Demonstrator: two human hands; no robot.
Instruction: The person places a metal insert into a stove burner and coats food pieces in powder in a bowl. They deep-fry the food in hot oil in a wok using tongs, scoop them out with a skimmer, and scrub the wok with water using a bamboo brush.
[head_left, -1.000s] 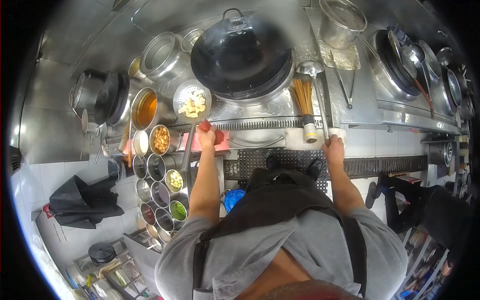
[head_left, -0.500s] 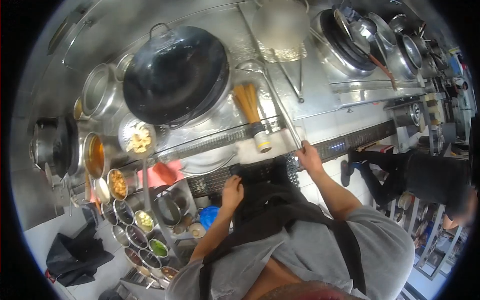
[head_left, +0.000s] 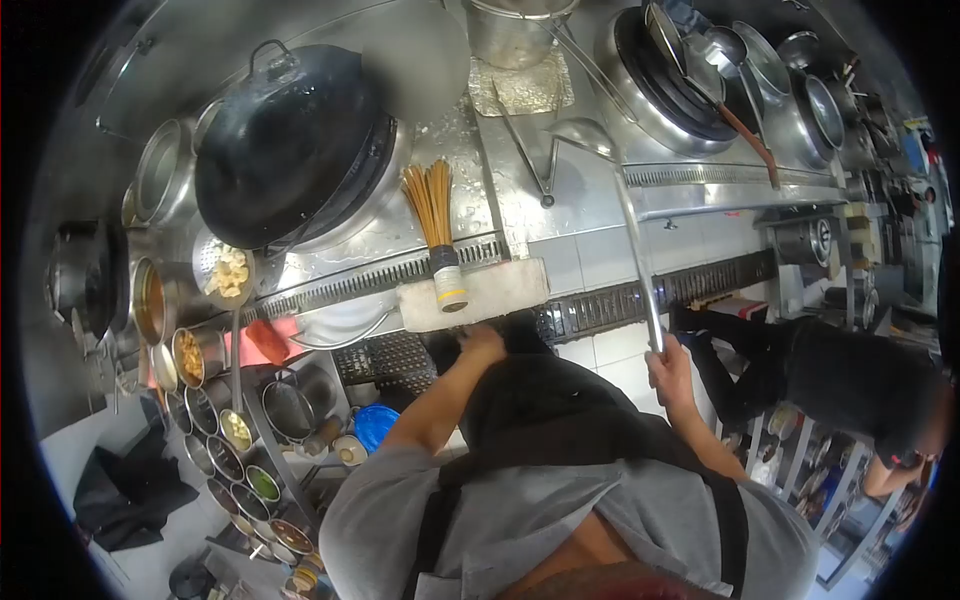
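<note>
My right hand (head_left: 672, 372) is wrapped round the handle of a long metal ladle (head_left: 634, 240), whose bowl lies over the steel counter at the right, near metal tongs (head_left: 547, 180). My left hand (head_left: 483, 343) is just below a white folded cloth (head_left: 510, 288) at the counter edge; its fingers are partly hidden and whether they touch the cloth is unclear. A bamboo brush (head_left: 430, 205) rests with its base on the cloth. The black wok (head_left: 285, 150) stands tilted on the stove. A perforated skimmer (head_left: 209, 262) holds pale food pieces, with a red cloth (head_left: 267, 341) beside its handle.
Steel containers (head_left: 196, 356) of ingredients stand at the left. Above the tongs is a steel pot (head_left: 515, 35) on foil. More stacked woks (head_left: 665, 90) sit at the right. A person in black (head_left: 860, 370) is at the far right, beside shelving.
My left hand has left the skimmer's red-wrapped handle and moved right to the white cloth. My right hand has lifted the ladle and carried it right. The view has turned rightward.
</note>
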